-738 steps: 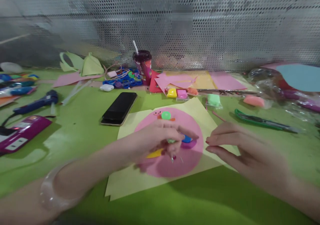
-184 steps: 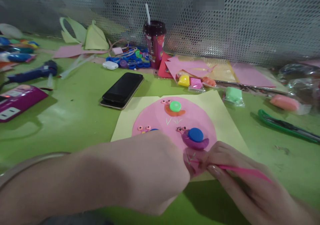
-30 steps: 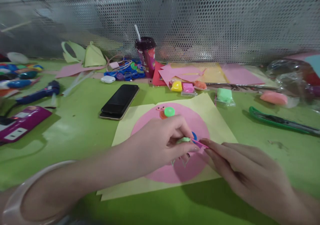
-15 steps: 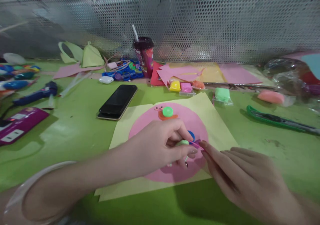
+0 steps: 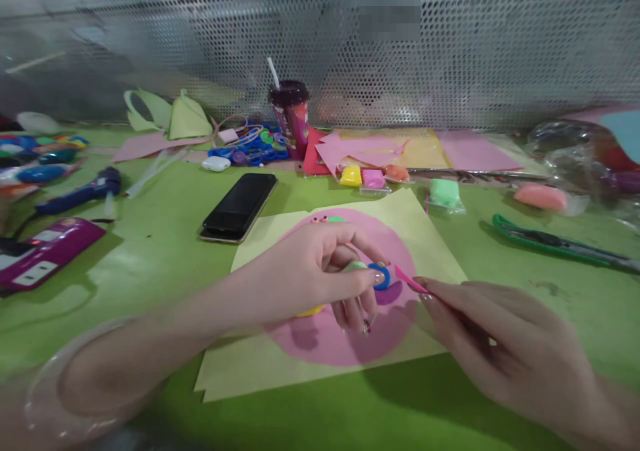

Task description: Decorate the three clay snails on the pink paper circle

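A pink paper circle (image 5: 325,337) lies on a pale yellow sheet (image 5: 430,237) on the green table. Clay snails sit on it: one with a blue shell (image 5: 383,277), one with a green shell (image 5: 336,219) partly hidden behind my left hand. My left hand (image 5: 320,274) hovers over the circle, thumb and forefinger pinched on a small light-green bit of clay (image 5: 356,265). My right hand (image 5: 495,344) is closed on a thin pink stick tool (image 5: 409,280), its tip pointing toward the blue snail, a little apart from the left fingers.
A black phone (image 5: 240,205) lies left of the sheet. Clay packets in yellow (image 5: 351,175), pink, orange and green (image 5: 443,193) lie behind it. A green utility knife (image 5: 550,243) is at right, a cup with a straw (image 5: 290,117) at the back, a blue glue gun (image 5: 80,194) at left.
My right hand has drawn the pink stick back to the right, away from the clay bit. My left hand has lifted slightly and hides more of the green snail.
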The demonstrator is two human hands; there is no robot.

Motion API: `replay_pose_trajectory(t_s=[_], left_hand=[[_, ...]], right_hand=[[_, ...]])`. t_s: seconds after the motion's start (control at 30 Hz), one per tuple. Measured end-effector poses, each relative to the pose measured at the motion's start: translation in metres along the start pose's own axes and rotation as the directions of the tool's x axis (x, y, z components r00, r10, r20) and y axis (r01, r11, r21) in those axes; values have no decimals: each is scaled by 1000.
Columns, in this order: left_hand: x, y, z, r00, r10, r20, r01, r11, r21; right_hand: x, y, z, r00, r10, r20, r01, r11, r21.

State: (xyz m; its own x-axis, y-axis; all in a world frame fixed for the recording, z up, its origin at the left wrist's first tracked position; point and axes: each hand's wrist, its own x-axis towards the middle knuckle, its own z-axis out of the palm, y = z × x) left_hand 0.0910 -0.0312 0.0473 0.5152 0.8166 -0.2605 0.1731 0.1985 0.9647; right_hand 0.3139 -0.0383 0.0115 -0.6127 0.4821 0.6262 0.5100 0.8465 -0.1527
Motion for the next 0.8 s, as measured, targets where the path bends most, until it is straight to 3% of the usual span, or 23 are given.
replay_pose_trajectory(t_s=[0.2, 0.4, 0.53, 0.63, 0.7, 0.73, 0.8], left_hand=[[5, 1, -11, 995, 23, -93, -19, 999, 51], [12, 2, -34, 942, 203, -267, -163, 973, 163], [14, 1, -45, 937, 228, -265, -175, 962, 209], [15, -1, -50, 941, 210, -266, -156, 965, 212], [16, -2, -51, 945, 178, -273, -134, 976, 172], [16, -3, -51, 952, 154, -266, -122, 984, 131], [17, -4, -49, 969, 86, -231, -87, 996, 8]], right_hand=[[5, 0, -2, 1000, 15, -7, -15, 1000, 25], [3, 2, -2, 998, 58, -25, -58, 998, 3], [3, 4, -8, 998, -8, -62, 5, 999, -54], [8, 22, -20, 997, -34, -75, 8, 947, -322], [11, 45, -29, 994, 82, -72, -109, 805, -583], [11, 58, -32, 997, 64, -33, -71, 763, -642], [12, 81, -35, 985, -89, 147, 159, 794, -586]])
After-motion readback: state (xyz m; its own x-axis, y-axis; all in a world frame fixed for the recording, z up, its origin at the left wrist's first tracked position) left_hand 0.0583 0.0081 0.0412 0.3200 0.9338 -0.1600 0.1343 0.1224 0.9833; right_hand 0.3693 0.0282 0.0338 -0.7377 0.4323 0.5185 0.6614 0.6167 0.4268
